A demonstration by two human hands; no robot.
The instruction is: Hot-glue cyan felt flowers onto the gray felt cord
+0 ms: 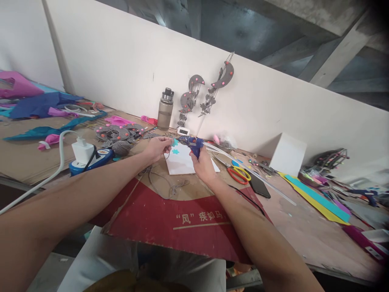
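Head view: a cluttered bench (291, 235) spreads before me, felt scraps (39, 103) on the left, a phone (259, 185) on the right.
Red-printed cardboard (146, 227): lies along the near side of the bench, under my work.
White board (179, 165): flat on the cardboard, beneath and between my hands.
Right hand (203, 164): wrapped round the grip of a blue glue gun (194, 142), a long clear glue stick (258, 176) trailing behind it.
Left hand (158, 148): thumb and finger pinching a small turquoise piece (175, 142) above the board's far left part.
Scissors (233, 166): on the bench just right of the board, in neither hand.
Second turquoise piece (175, 151): lying on the white board, just below the pinched one.
Nozzle (180, 138): close to the pinched piece; whether touching, I cannot tell. I judge I'm at the glue-applying step.
Glue: too small to see; the next move, I'd say, calls for a steady pinch, a light trigger squeeze and fingertips clear of the hot tip.
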